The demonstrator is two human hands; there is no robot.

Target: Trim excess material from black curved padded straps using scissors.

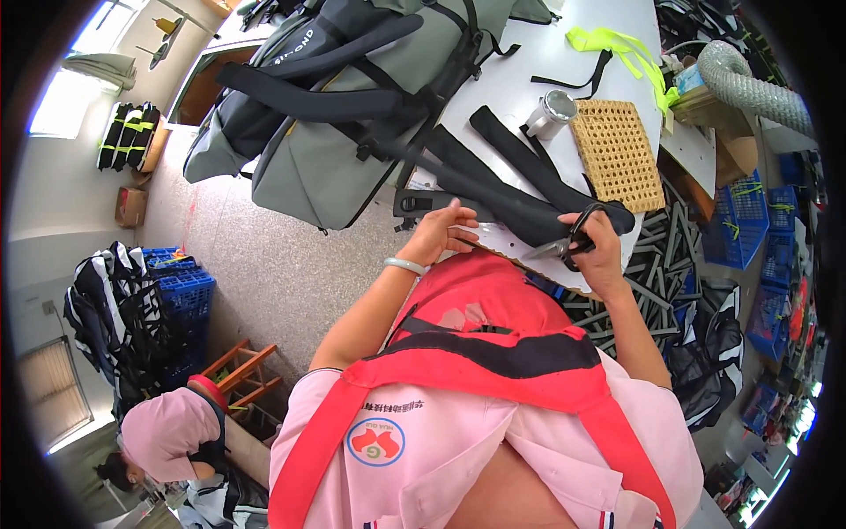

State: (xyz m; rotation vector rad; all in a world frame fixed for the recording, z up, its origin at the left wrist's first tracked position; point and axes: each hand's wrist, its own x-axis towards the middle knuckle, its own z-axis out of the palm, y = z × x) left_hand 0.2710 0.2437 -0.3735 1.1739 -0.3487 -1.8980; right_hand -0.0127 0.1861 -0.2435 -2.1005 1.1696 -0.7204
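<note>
white-lettered grey bag (308, 175), oval shirt badge (375, 442), scissors (552, 249) in right hand (603, 253)

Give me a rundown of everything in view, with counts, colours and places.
Scissors: 1, silver and black, in right hand
Padded straps: 2, black, across table
Buckled strap: 1, dark grey, by left hand
Large bag: at least 1, grey and black, table's left
Metal cup: 1, silver, on table
Woven panel: 1, tan, table's right
Webbing: count unclear, neon yellow, table's far right
Table: 1, white, ahead
Strips: many, grey, below table's right
Crates: several, blue, right and left
Wooden frame: 1, orange, lower left
Co-worker: 1, pink top, lower left
Left hand: 1, bare, near table edge
Right hand: 1, bare, holding scissors
</note>
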